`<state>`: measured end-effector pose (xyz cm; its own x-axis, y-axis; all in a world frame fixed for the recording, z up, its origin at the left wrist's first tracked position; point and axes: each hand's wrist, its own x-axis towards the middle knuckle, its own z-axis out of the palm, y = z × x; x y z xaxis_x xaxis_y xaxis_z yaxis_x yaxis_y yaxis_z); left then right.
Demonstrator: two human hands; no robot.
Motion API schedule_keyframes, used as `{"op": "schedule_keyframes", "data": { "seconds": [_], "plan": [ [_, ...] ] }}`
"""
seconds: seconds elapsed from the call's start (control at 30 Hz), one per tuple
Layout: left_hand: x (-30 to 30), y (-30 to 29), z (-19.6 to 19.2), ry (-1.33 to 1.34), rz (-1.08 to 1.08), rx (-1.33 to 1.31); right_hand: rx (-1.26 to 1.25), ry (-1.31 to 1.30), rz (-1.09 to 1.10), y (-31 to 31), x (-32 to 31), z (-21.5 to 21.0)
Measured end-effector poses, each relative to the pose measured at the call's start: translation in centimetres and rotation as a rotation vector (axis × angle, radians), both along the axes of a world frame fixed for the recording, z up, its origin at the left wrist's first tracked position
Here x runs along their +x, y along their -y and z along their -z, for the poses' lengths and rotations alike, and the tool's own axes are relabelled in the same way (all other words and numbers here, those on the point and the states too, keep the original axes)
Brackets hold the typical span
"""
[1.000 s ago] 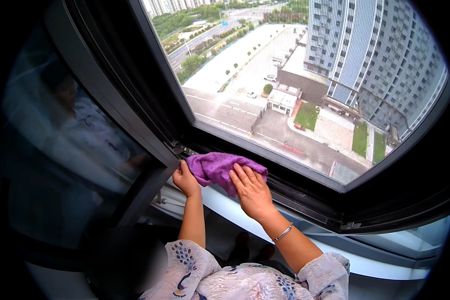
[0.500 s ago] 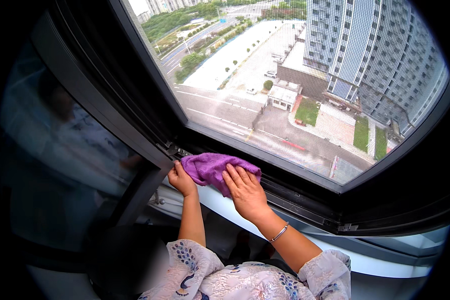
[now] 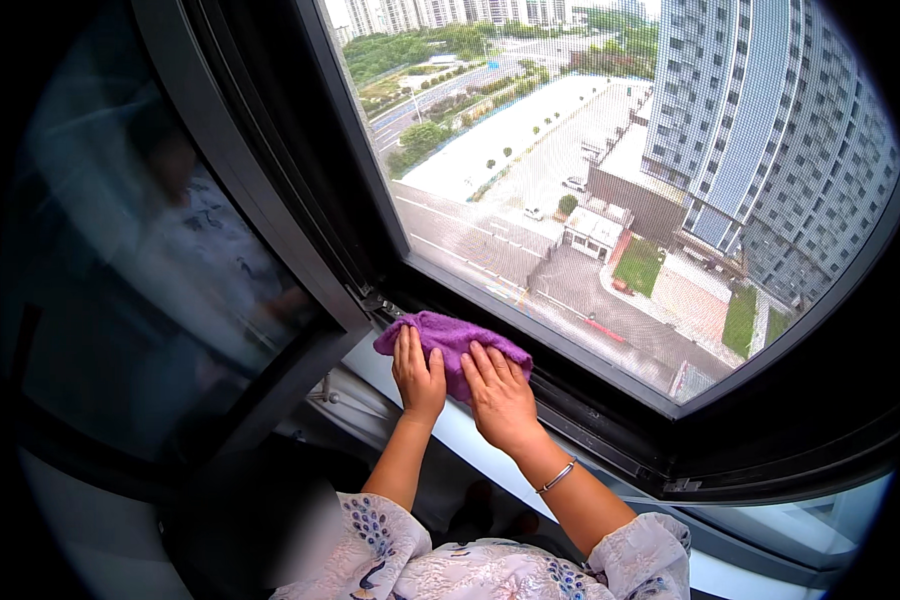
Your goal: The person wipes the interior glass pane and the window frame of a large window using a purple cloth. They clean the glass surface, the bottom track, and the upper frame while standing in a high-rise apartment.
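Observation:
A purple cloth (image 3: pixel 448 338) lies bunched over the black lower window frame (image 3: pixel 595 418), close to the hinge corner on the left. My left hand (image 3: pixel 419 380) rests on its left half, fingers stretched out together and thumb apart. On the right half my right hand (image 3: pixel 500 400) lies flat, its fingers slightly spread and a silver bangle on the wrist. Both hands press on the cloth from above rather than wrapping round it. The frame beneath the cloth is hidden.
An open dark glass sash (image 3: pixel 160 280) stands at the left, with a metal hinge (image 3: pixel 375 303) at its corner. The mesh window screen (image 3: pixel 530 230) faces me, with buildings and roads far below. A white sill (image 3: pixel 460 425) runs under the frame.
My left hand has gone from pinching the cloth's left edge to lying flat on top of it. The right hand stays on the cloth. The whole view has shifted slightly.

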<state>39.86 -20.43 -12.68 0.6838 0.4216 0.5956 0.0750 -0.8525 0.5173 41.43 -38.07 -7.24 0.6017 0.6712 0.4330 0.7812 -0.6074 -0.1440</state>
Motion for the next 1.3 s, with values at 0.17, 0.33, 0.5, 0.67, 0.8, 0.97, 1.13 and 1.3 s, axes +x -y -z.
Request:
{"op": "schedule_keyframes", "data": {
  "seconds": [0.17,0.33,0.5,0.67,0.8,0.97,1.13,1.3],
  "plan": [
    [3.0,-2.0,-1.5,-0.194,-0.006,0.044,0.015,-0.005,0.005,-0.6,0.1,0.6],
    [5.1,-4.1,-2.0,-0.293,-0.103,0.11,0.044,0.006,0.012,-1.7,0.3,0.6],
    [6.4,-4.6,-3.6,-0.357,-0.184,0.085,0.029,-0.039,0.015,-3.5,0.7,0.6],
    [7.5,-4.5,-3.8,-0.406,-0.165,0.144,0.018,0.0,0.032,-3.9,1.4,1.4],
    [6.5,-4.3,-2.4,-0.318,-0.137,0.148,0.032,-0.006,0.071,-3.5,0.5,1.9],
    [5.3,-0.9,-3.0,-0.335,-0.055,0.129,0.06,0.06,0.081,0.0,-0.6,1.0],
    [2.2,5.4,-2.5,-0.228,0.125,0.126,0.03,0.01,0.139,6.4,-3.3,-0.2],
    [-4.0,10.4,-2.8,0.082,0.67,0.021,0.047,-0.047,0.289,15.1,-7.0,-2.9]
  ]
}}
